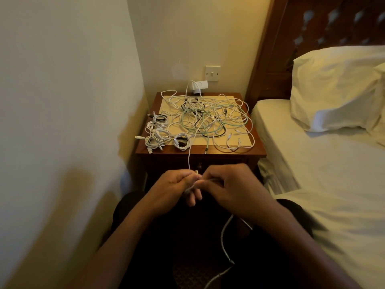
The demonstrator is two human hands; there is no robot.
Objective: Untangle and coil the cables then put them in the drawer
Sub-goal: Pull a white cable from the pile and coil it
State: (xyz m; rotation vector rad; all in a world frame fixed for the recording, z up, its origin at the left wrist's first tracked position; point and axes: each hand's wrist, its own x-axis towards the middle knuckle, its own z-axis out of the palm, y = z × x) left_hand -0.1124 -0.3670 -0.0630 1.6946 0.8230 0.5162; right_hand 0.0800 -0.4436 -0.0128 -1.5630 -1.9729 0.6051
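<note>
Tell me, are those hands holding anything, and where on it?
Both the left hand and right hand pinch one white cable partway along, where it comes down from the tangle.

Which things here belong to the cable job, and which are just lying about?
Job: white cable pinched by left hand and right hand; tangled cables; coiled cables; nightstand drawer.
Lying about: pillow; bed; wall switch.
</note>
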